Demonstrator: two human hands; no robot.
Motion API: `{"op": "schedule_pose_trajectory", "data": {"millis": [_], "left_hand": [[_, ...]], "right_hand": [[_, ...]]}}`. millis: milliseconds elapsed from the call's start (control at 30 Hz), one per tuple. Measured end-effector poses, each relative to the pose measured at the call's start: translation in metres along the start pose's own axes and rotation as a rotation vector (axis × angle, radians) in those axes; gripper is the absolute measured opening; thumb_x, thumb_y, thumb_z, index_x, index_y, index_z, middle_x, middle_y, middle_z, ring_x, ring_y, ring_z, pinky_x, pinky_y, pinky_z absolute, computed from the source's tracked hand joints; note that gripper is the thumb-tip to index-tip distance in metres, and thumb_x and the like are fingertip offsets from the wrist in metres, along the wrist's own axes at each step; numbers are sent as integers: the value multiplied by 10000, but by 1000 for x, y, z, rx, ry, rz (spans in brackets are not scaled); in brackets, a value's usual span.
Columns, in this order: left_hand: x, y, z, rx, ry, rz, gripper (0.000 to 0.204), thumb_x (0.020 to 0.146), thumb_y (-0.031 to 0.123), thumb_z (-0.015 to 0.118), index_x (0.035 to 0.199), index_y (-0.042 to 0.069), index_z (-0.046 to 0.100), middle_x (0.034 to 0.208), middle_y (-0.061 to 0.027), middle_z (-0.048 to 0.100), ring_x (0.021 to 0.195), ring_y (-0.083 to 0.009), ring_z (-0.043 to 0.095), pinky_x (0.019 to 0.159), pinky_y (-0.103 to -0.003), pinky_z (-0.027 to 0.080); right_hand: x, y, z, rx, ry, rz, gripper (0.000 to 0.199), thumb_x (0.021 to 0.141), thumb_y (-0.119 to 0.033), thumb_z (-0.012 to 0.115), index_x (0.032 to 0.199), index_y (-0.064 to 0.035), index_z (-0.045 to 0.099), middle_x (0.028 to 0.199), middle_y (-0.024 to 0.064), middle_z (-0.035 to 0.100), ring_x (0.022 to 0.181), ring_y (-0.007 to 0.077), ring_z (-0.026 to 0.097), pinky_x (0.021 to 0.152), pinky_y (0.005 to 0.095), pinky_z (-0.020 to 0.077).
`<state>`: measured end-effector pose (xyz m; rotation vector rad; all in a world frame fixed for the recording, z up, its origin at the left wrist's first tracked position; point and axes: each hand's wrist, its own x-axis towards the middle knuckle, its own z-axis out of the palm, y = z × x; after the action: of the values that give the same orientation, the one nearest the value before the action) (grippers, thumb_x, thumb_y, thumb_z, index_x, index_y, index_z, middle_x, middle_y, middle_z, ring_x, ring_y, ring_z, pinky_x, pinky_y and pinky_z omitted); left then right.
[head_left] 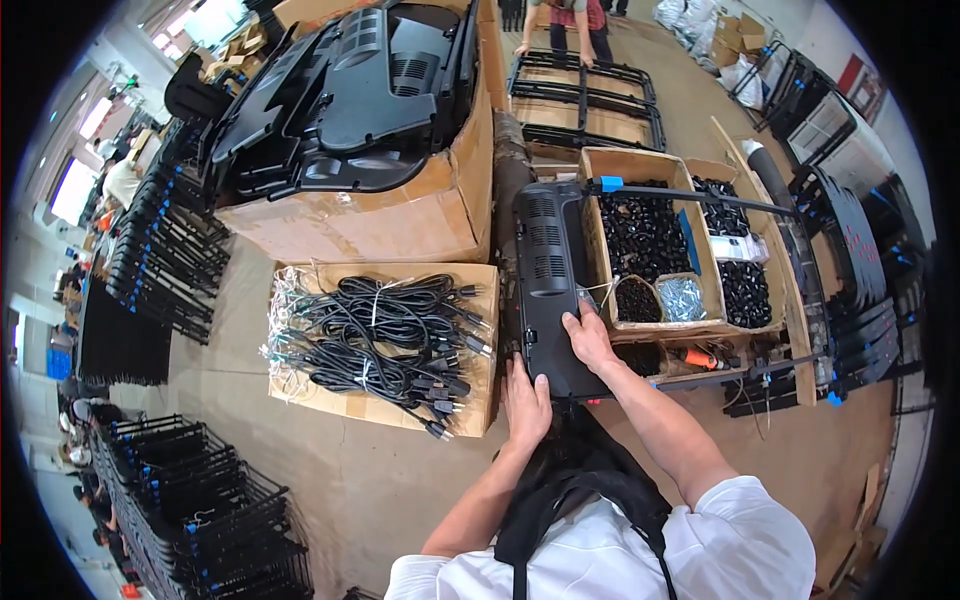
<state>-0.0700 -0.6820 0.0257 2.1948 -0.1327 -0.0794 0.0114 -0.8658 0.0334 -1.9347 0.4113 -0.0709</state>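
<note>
A long black plastic cover (552, 345) with vent slots lies lengthwise in front of me. My right hand (592, 340) grips its right edge, thumb on top and fingers partly hidden. Along the cover's lower left edge rests my left hand (527, 405), fingers stretched out flat against the side. Two thin black bars run rightward from the cover's side; the upper bar (690, 195) has a blue piece near its left end, and the lower bar (740, 375) passes near my right forearm. Whether they join the cover I cannot tell.
Left stands a carton of bundled black power cords (375, 325), behind it a large carton (370, 230) heaped with black covers. A divided box (665, 328) of small black parts sits right. Stacked black frames (200, 500) line the left; another person (570, 20) handles a frame ahead.
</note>
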Motion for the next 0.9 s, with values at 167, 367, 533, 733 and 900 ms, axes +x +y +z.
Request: {"op": "schedule_pose_trajectory", "data": {"millis": [167, 367, 533, 733, 900], "left_hand": [[-2, -5, -3, -35, -35, 24, 655, 1100, 261, 451, 1609, -96, 247, 1610, -346, 365, 1545, -459, 302, 1277, -554, 189], [8, 3, -11, -99, 53, 66, 622, 1059, 178, 530, 1557, -138, 333, 1538, -385, 427, 1436, -506, 425, 1220, -539, 318], [32, 89, -19, -73, 58, 369, 231, 972, 64, 672, 1196, 10, 691, 1186, -184, 682, 1160, -381, 617, 1035, -466, 475], [78, 116, 144, 150, -725, 545, 209, 967, 124, 636, 1127, 60, 755, 1108, -170, 723, 1097, -365, 683, 976, -473, 536], [112, 74, 257, 645, -1141, 621, 470, 953, 84, 604, 1395, 237, 651, 1437, -196, 564, 1343, -390, 558, 1136, -479, 464]], "right_hand": [[-3, 2, 4, 50, -10, 29, 474, 1042, -248, 576, 1466, -36, 556, 1319, 252, 695, 1282, 414, 634, 1089, 455, 473], [-13, -17, -45, -209, -39, 29, 550, 1020, -270, 633, 1489, 1, 533, 1184, 200, 721, 1104, 332, 685, 985, 411, 526], [-53, -4, -186, 196, 238, 206, 438, 1030, -276, 662, 1383, -19, 625, 937, 26, 705, 732, 73, 604, 617, 226, 468], [-170, 46, -263, 315, 155, 444, 274, 1042, -208, 616, 1203, -8, 715, 868, 4, 695, 696, 79, 609, 624, 247, 498], [-211, 120, -237, 412, 67, 685, 258, 1018, -183, 607, 1166, -14, 732, 842, 24, 702, 680, 90, 620, 629, 251, 517]]}}
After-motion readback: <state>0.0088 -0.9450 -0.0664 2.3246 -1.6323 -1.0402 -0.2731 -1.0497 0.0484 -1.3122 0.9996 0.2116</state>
